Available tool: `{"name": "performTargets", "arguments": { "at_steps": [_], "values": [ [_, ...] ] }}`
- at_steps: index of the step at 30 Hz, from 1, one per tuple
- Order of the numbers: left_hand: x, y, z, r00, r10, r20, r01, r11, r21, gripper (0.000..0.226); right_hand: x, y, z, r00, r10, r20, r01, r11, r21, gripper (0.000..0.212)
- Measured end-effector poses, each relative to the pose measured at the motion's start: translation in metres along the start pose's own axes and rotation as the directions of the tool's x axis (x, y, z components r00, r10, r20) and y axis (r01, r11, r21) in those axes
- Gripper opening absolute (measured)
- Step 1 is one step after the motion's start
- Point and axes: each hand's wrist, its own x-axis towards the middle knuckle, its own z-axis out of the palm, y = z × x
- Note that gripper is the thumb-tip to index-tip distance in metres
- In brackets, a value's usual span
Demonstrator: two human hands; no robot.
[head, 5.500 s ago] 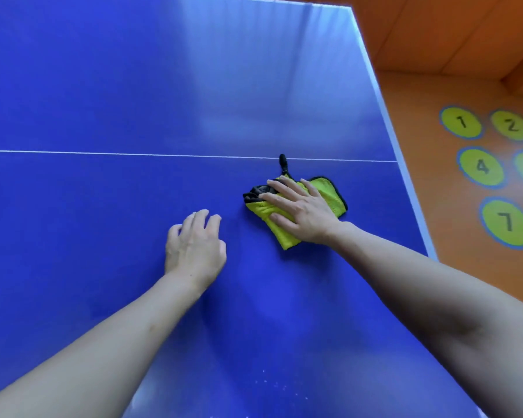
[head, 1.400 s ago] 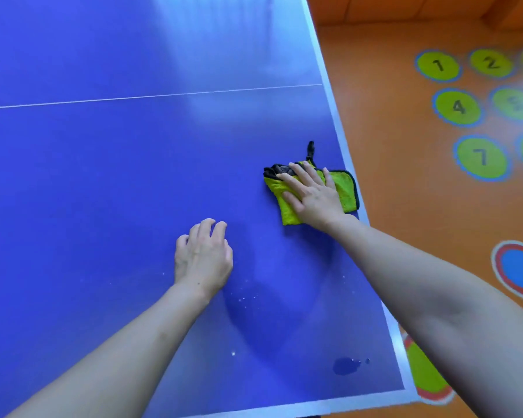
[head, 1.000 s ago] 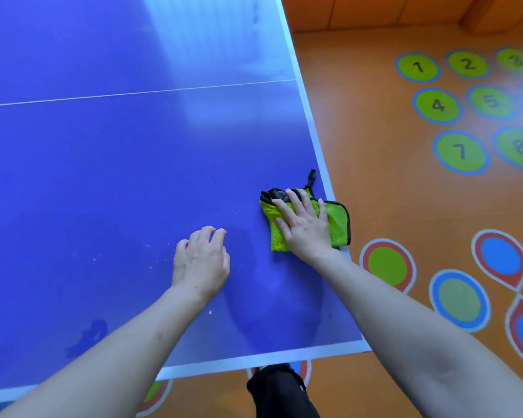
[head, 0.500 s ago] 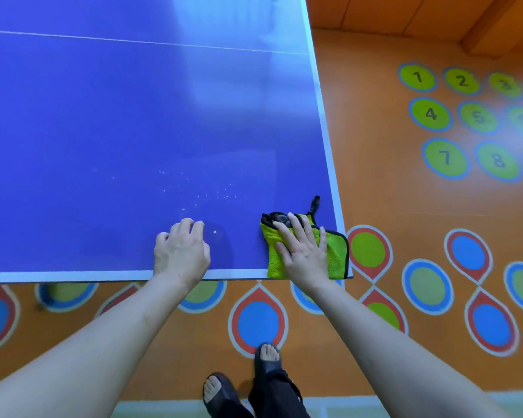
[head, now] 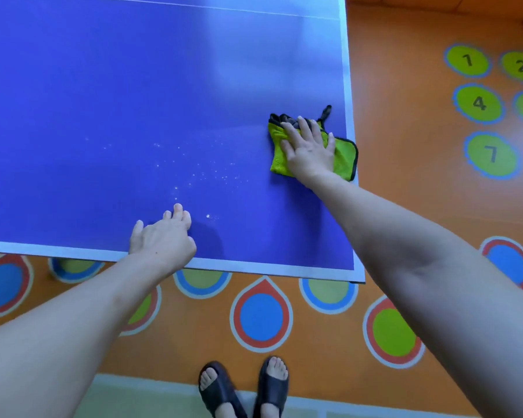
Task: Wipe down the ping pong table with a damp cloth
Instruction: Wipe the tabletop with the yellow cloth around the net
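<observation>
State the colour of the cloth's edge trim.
Black trim on the yellow-green cloth; head view.

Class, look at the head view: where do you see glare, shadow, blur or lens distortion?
Head view: pale glare streaks the far part of the table; a soft shadow lies beside the left hand; the numbered floor circles look blurred at the right edge; the table's right border bows slightly, a wide-angle effect.

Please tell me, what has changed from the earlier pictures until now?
The right hand, pressing flat on the folded yellow-green microfibre cloth, wiped it from near the white centre line toward the near right corner of the blue ping pong table, then pushed it away from the near edge again. The left hand slid back to the near edge. Nothing was let go; white specks remain.
</observation>
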Motion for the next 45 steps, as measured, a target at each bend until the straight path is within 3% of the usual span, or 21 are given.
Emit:
{"name": "performTargets", "arguments": {
  "at_steps": [6, 11, 16, 24, 27, 30, 35, 38, 41, 45],
  "values": [
    [-0.002, -0.006, 0.002, 0.998, -0.013, 0.065, 0.022, 0.991, -0.128, 0.082, -0.143, 0.009, 0.028, 0.993, -0.097, -0.071, 0.095, 0.995, -0.020, 0.052],
    [-0.014, -0.003, 0.003, 0.998, 0.024, 0.051, -0.014, 0.985, -0.175, 0.082, -0.238, 0.014, 0.048, 0.996, -0.093, -0.010, 0.093, 0.994, -0.054, 0.054],
    [-0.019, 0.001, 0.005, 0.998, 0.061, -0.014, -0.063, 0.977, -0.202, 0.082, -0.204, 0.004, 0.038, 0.996, -0.085, 0.027, 0.086, 0.994, -0.061, 0.051],
    [-0.007, -0.009, 0.022, 0.992, 0.098, -0.083, -0.111, 0.980, -0.163, 0.085, -0.009, -0.075, 0.021, 1.000, 0.003, -0.001, -0.003, 0.999, 0.036, 0.047],
    [-0.005, -0.010, 0.021, 0.991, 0.099, -0.085, -0.110, 0.983, -0.143, 0.084, 0.022, -0.090, 0.020, 1.000, 0.012, 0.017, -0.012, 1.000, 0.017, 0.049],
    [-0.007, -0.015, 0.019, 0.989, 0.124, -0.077, -0.134, 0.980, -0.144, 0.084, -0.011, -0.095, 0.029, 1.000, -0.016, 0.019, 0.016, 1.000, -0.010, 0.053],
    [-0.012, -0.030, 0.014, 0.981, 0.187, -0.057, -0.195, 0.956, -0.222, 0.083, -0.150, -0.110, 0.062, 0.994, -0.106, 0.005, 0.106, 0.994, -0.036, 0.056],
    [-0.007, -0.055, 0.010, 0.995, 0.059, -0.083, -0.080, 0.957, -0.279, 0.076, -0.214, -0.114, 0.074, 0.986, -0.163, 0.039, 0.165, 0.984, -0.072, 0.059],
    [0.000, -0.087, 0.011, 0.996, -0.048, -0.070, 0.034, 0.982, -0.186, 0.076, -0.213, -0.112, 0.071, 0.983, -0.163, 0.082, 0.170, 0.981, -0.091, 0.056],
    [0.005, -0.099, 0.012, 0.999, -0.002, -0.043, -0.005, 0.987, -0.161, 0.084, -0.145, -0.124, 0.063, 0.988, -0.141, 0.066, 0.145, 0.987, -0.069, 0.052]
  ]
}}
